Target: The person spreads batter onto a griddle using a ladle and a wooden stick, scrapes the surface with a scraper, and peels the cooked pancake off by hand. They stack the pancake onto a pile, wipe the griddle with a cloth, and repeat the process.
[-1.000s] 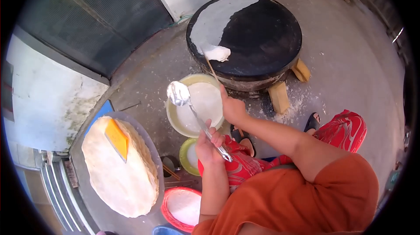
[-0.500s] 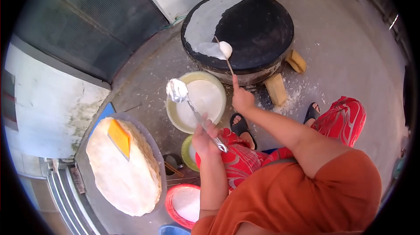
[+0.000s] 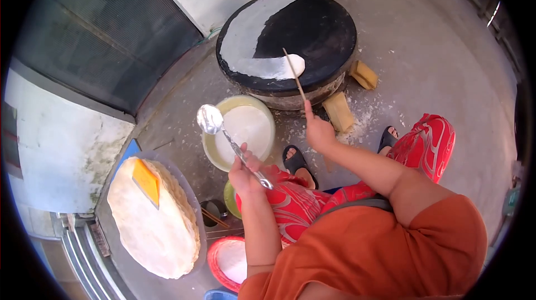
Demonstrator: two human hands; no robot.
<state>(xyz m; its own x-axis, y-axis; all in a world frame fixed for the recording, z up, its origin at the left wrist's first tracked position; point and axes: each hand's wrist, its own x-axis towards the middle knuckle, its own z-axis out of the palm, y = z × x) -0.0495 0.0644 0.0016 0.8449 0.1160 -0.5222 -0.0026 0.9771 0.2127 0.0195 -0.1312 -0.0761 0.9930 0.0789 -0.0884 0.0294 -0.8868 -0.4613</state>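
Note:
My left hand (image 3: 245, 171) is closed around the handle of a metal ladle (image 3: 210, 120), its batter-smeared bowl hanging over a pale basin (image 3: 209, 146) of white batter. In my right hand (image 3: 320, 133) is a thin wooden stick (image 3: 295, 75), its far part lying across the near side of a round black griddle (image 3: 312, 24). A curved band of white batter (image 3: 239, 32) covers the griddle's left side and runs along the near edge. A thicker white blob (image 3: 296, 65) sits at the stick, at the end of that band.
Left of me stands a stack of pale flatbreads (image 3: 151, 238) with a yellow-orange scraper (image 3: 146, 181) on top. A red basin (image 3: 214, 269) with white contents is beside my leg. Wood blocks (image 3: 338, 112) lie by the griddle's base, with white crumbs on the floor.
The stick has swept rightward along the griddle's near edge, and the batter band there has grown longer. The whole view has shifted slightly. The ladle stays over the basin.

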